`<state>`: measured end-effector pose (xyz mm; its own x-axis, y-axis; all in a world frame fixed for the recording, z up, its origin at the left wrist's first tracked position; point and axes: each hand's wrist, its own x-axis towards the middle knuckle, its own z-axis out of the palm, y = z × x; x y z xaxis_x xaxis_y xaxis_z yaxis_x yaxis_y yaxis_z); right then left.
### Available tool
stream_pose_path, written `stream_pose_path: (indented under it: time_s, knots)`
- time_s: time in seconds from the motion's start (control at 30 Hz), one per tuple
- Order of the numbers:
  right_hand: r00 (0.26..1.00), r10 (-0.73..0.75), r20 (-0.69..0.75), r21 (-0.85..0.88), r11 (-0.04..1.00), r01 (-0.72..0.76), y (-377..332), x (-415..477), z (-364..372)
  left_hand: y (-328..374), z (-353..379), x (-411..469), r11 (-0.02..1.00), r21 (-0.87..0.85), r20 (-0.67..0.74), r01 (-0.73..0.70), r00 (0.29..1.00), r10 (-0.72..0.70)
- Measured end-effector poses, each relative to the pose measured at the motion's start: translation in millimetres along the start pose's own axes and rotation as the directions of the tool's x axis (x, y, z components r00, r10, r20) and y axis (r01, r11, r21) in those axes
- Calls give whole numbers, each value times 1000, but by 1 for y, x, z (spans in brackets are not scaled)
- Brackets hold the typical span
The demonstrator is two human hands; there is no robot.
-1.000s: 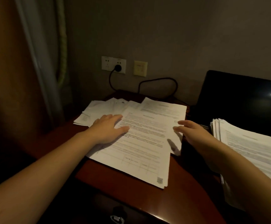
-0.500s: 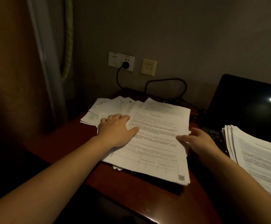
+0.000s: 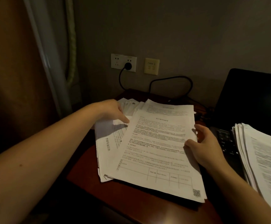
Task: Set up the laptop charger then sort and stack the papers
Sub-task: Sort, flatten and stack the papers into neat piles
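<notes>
Moved from flat atop the loose papers (image 3: 155,151) to their far-left corner: left hand (image 3: 110,110), pinching there. Right hand (image 3: 202,146): fingers (image 3: 200,127) clamped on the right edge. Papers on the surface (image 3: 83,168). Charger plug (image 3: 128,66) in. Step, likely: gathering. Next: squaring edges, then stacking.

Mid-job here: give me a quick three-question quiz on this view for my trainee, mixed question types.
1. True or false: the black plug sits in the wall socket.
2. Which hand grips the right edge of the top sheet? A) left B) right
3. Fill in: the second paper stack lies on the ____.
Key: 1 true; 2 B, the right hand; 3 laptop.
</notes>
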<state>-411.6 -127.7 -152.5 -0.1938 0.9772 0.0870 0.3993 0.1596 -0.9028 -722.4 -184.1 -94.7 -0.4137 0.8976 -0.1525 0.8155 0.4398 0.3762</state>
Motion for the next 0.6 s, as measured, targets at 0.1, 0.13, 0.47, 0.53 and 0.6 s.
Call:
stream_pose_path:
  time_s: [0.1,0.13,0.47,0.53,0.6]
  knots:
    - [1000,-22,0,4,1000,22,3,1,-1,2,-3,4,998,58,10,18,1000,-18]
    - [1000,-23,2,12,1000,23,2,1,-1,3,-2,4,996,81,6,23,1000,-24]
    - [999,-28,20,47,999,27,3,-8,-3,4,6,-7,993,95,-20,65,998,-63]
    - [1000,-13,17,68,998,12,4,-8,-2,5,6,-10,997,63,-34,51,998,-49]
    - [1000,0,16,87,996,-2,5,-7,-2,8,4,-14,999,1,-50,42,998,-42]
